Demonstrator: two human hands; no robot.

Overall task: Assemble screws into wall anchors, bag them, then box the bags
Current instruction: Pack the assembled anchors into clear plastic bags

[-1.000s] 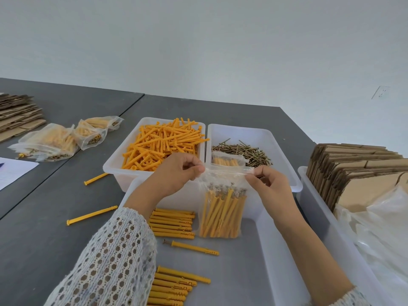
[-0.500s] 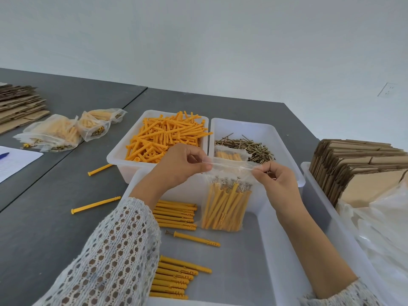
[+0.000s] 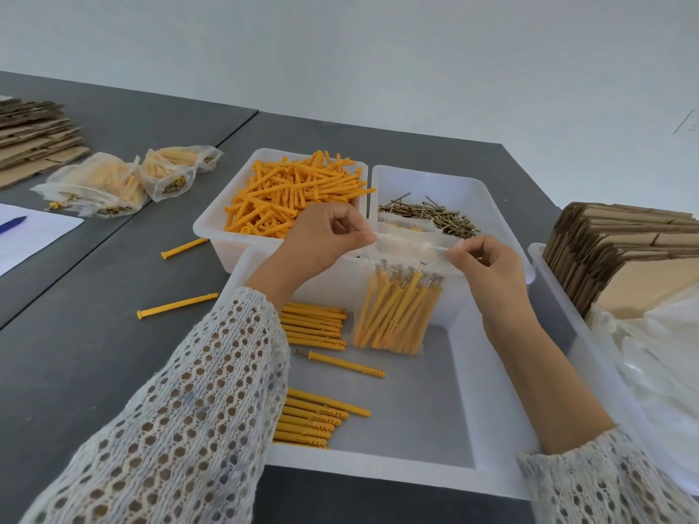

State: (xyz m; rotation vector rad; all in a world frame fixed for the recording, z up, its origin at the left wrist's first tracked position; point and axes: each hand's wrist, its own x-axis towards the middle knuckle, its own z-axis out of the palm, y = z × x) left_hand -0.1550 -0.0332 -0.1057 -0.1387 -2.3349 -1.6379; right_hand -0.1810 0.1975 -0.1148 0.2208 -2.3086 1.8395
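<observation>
We hold the clear bag (image 3: 397, 296) of assembled anchors upright above the near tray (image 3: 446, 402), our left hand (image 3: 321, 240) and right hand (image 3: 488, 266) each pinching one end of its top strip, likely to press the seal shut while the weight hangs down. Loose assembled anchors (image 3: 314, 323) lie in that tray, left of the bag. Behind the bag sit the anchor bin (image 3: 212, 225) and screw bin (image 3: 472, 187); flat cartons (image 3: 624, 251) wait to its right.
</observation>
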